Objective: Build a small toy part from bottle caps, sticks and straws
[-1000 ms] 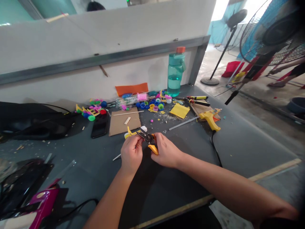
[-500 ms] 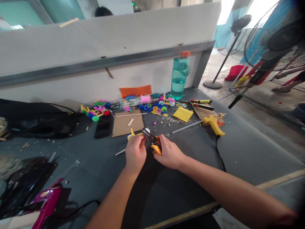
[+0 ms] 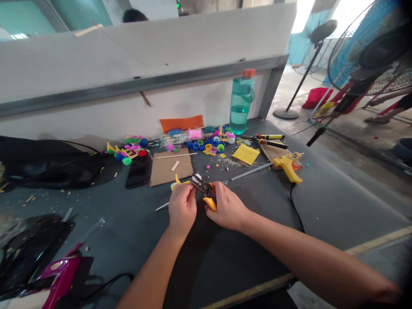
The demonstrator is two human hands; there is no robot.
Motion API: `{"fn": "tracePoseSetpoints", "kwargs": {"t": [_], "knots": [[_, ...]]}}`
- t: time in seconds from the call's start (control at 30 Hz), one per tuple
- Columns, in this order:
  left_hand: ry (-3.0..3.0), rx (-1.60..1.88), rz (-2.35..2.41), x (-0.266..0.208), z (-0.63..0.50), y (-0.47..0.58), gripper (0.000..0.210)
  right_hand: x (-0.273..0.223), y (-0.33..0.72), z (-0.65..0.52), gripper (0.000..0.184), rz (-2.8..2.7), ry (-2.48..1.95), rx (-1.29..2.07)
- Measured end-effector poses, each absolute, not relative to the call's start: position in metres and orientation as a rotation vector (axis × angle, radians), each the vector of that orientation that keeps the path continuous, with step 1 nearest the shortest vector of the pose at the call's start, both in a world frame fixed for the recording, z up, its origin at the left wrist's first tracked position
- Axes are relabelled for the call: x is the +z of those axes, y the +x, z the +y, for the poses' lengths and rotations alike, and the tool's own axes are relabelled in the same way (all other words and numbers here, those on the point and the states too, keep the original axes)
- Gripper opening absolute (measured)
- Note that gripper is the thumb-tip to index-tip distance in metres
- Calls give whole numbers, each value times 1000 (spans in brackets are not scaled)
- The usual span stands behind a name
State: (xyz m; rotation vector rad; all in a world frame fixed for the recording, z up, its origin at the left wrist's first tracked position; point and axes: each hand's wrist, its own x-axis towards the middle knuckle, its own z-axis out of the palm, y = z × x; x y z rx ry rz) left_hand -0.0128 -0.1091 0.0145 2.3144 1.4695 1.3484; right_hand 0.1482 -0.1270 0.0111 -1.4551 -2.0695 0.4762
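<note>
My right hand is closed around the orange handles of a pair of pliers, whose dark jaws point up and left. Close to those jaws is my left hand, its fingers pinched together on something too small and hidden to name. A small white piece shows at the jaw tips. Past the left hand, a yellow piece sticks up and a thin white stick points out to the left. Whether these belong to what I pinch, I cannot tell.
Beyond my hands are a cardboard sheet, phone, colourful bottle caps and yellow pad. A teal bottle stands at the back. On the right lies a yellow glue gun with its cord; a magenta tool is front left.
The view has shifted slightly. Both hands stay nearly in place, and the white piece now shows nearer the tips of the pliers' jaws.
</note>
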Motion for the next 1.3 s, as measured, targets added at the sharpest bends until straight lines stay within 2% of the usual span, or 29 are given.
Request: {"fn": "tracePoseSetpoints", "kwargs": {"t": [0.3, 0.93, 1.3], "knots": [[2295, 1382, 1426, 14, -110, -13, 12, 15, 148, -127, 41, -2087, -1397, 520], [2345, 1351, 1501, 12, -110, -12, 10, 15, 152, -126, 19, -2082, -1518, 611], [2265, 1365, 1494, 14, -112, -13, 11, 17, 153, -129, 31, -2049, -1554, 605]]}}
